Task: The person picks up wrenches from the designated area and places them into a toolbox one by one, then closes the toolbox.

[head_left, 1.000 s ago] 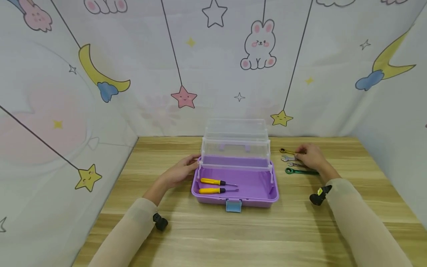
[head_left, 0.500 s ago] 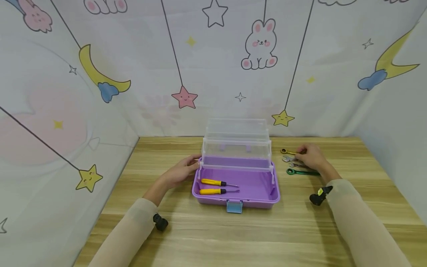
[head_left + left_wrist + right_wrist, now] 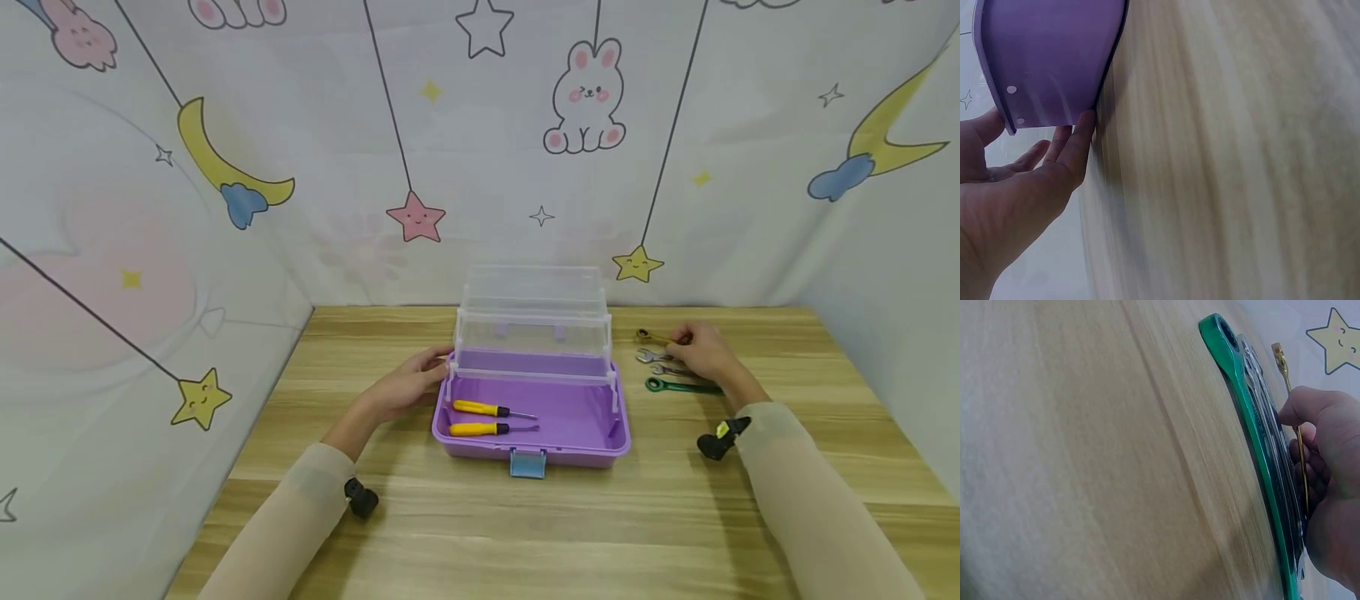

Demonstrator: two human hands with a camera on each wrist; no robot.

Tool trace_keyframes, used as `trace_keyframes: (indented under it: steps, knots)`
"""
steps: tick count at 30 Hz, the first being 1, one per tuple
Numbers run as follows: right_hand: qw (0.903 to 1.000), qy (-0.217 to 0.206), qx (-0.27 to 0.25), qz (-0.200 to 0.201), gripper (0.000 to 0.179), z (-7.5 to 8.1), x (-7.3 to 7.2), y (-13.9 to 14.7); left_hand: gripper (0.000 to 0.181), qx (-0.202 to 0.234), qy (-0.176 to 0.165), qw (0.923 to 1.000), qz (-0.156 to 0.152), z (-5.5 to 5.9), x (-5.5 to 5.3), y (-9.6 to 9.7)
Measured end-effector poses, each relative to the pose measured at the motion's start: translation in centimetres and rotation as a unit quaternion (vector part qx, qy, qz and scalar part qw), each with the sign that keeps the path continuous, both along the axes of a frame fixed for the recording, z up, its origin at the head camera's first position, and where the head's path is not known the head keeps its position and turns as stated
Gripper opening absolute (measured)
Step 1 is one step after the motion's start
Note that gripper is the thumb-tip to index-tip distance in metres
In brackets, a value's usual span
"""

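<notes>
A purple toolbox [image 3: 525,454] stands with its clear trays raised. Beside its left end is my left hand [image 3: 405,387], the thumb at the rim and the extended fingertips touching the lower part of the wall in the left wrist view. My right hand [image 3: 703,348] pinches a gold ratchet wrench [image 3: 1286,369] between thumb and fingers; its ring end sticks out past them. Close by lie two silver wrenches [image 3: 647,356] and a green ratchet wrench [image 3: 678,386], partly hidden by the hand in the head view.
Inside the toolbox lie two yellow-handled screwdrivers [image 3: 476,408], toward its left. The transparent trays [image 3: 532,333] rise at the back, and a blue latch [image 3: 528,463] hangs at the front. A printed cloth [image 3: 487,167] lines the wood-grain table [image 3: 480,533] behind and at both sides.
The gold wrench has risen slightly and shifted a little right and back in my right hand. My left hand has stayed at the toolbox. The head view has shifted slightly.
</notes>
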State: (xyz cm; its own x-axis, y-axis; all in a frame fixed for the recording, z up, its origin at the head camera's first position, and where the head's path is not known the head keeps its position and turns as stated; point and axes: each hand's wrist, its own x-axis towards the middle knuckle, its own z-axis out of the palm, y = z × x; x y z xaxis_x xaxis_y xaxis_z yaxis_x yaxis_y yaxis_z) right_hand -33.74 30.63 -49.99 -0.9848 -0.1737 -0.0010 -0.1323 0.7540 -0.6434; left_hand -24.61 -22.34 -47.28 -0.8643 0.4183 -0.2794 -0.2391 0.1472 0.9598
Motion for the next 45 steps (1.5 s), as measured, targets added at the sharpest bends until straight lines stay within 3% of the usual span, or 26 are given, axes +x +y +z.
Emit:
trace_keyframes:
  steps: [10,21,27,37,45]
  knots:
    - [0.9992,-0.014,-0.036,-0.005,0.025,-0.3,-0.4,-0.3,0.053,-0.004,0.009,0.9999,0.006,0.0,0.2,-0.6]
    - [0.9999,-0.011,0.010,0.008,0.021,1.1,-0.2,0.3,0.052,-0.008,0.003,1.0000,0.000,0.1,0.0,0.0]
    - [0.9998,-0.011,-0.001,0.016,0.022,1.8,0.0,0.1,0.052,-0.007,0.002,1.0000,-0.001,0.0,0.0,0.0]
    - [0.9985,0.035,0.003,0.043,0.019,5.7,1.1,-1.4,0.052,0.004,0.000,1.0000,-0.004,0.1,-0.1,0.0]
    - [0.9893,0.126,-0.026,0.068,0.016,9.4,2.3,-3.7,0.052,0.011,-0.004,0.9999,-0.005,0.0,-0.3,0.1]
